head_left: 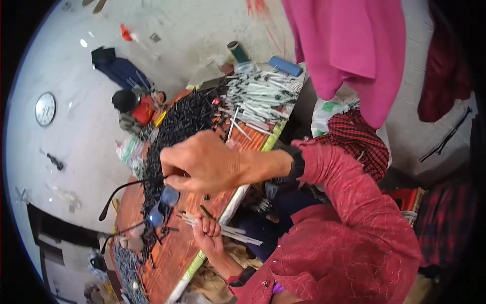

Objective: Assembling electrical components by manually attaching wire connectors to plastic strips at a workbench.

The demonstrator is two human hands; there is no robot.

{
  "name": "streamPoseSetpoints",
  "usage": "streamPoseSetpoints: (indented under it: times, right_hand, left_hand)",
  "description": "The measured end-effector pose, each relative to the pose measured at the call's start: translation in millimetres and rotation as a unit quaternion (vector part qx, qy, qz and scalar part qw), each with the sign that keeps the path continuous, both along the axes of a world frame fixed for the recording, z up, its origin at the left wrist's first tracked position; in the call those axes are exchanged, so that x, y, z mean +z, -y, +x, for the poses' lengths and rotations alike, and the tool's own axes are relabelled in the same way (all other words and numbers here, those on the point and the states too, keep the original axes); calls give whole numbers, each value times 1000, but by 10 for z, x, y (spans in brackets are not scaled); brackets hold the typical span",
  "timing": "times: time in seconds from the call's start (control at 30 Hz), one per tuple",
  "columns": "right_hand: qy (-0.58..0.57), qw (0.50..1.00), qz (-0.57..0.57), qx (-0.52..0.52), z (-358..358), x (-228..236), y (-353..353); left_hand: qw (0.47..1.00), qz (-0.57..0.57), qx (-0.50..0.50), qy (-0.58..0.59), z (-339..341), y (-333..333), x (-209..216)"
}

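Clock directions are taken from the centre of the view.

Right hand [202,162], at 9 o'clock: thumb and fingers pinch a pair of glasses [170,196] near one hinge. The glasses hang at 8 o'clock, side arms unfolded and pointing away from the wearer, above the table [167,258].

Left hand [208,234], at 7 o'clock: fingers curl around a small bundle of white sticks [238,234], whose ends jut out on both sides of the grip. A dark piece shows beside the fingers; whether it is gripped cannot be told.

Stock: a heap of black pieces [192,116] lies at 10 o'clock; a pile of loose white sticks [260,93] lies toward 12 o'clock.

Assessment: the step in hand appears to be handling the glasses while the bundle is kept aside. The next move likely calls for putting the glasses on or down, freeing the right hand, with the bundle held firm.
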State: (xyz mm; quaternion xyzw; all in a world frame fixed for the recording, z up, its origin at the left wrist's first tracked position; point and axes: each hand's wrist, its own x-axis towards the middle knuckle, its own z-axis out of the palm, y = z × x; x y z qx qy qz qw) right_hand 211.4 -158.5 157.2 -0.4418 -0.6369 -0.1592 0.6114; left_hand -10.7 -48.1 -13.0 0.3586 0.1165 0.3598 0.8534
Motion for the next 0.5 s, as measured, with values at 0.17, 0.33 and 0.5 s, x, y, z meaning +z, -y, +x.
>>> streamPoseSetpoints:
  times: [0.17,0.33,0.5]
  right_hand:
    - [109,988,-48,-96,15,140,-91]
    - [269,947,-115,-136,-152,249,-191]
    - [478,754,309,-327,-300,380,478]
  left_hand:
    - [1000,2,-22,-2,75,38,72]
    - [999,9,33,-24,29,178,166]
    - [737,390,376,-405,-136,916,25]
